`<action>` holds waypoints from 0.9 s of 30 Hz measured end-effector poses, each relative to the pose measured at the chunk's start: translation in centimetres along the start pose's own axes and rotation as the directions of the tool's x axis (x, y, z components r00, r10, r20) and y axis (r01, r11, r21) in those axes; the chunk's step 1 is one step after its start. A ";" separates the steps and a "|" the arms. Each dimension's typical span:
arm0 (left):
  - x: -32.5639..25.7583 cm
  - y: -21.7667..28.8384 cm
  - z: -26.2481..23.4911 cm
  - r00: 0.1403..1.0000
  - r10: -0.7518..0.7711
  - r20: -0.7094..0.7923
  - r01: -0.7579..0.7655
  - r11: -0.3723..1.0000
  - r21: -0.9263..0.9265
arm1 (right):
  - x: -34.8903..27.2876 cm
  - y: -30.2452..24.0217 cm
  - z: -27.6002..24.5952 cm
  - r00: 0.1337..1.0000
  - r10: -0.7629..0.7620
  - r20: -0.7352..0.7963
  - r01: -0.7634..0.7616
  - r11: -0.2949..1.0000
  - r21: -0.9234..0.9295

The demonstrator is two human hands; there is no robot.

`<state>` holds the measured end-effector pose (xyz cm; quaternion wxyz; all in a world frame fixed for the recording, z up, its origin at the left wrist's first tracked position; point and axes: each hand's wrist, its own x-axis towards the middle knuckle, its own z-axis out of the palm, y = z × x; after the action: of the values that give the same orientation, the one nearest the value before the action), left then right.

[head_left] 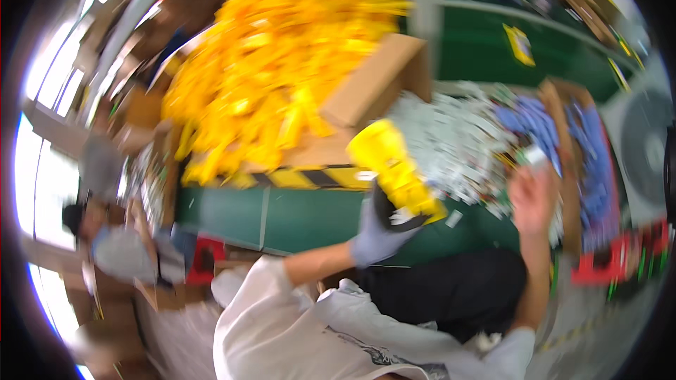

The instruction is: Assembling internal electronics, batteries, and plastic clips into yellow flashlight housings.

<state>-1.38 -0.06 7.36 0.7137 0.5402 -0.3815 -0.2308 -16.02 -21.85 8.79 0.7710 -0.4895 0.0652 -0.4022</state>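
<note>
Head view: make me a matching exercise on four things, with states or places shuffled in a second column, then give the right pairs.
Things:
1. left hand
2. right hand
3. yellow pile
4. fan

States or places:
A. bare, near the white pile
B. grey, at the picture's right side
C. gloved, holding a yellow thing
D. heaped behind a striped edge

Right pairs: 1-C, 2-A, 3-D, 4-B

In left hand, slanting up leftward: creased yellow pack. By right hand fingertips: small blurred white piece.
</note>
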 end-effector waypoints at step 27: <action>10.9 0.1 11.4 0.992 0.077 0.096 -0.072 0.996 -0.056 | 0.7 -0.7 1.3 0.827 -0.496 -0.265 0.167 0.667 -0.727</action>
<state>-3.87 -14.88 12.05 0.7163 0.4947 -0.4297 -0.2399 -15.31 -21.50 10.24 0.4140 -0.6335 0.2868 -0.5873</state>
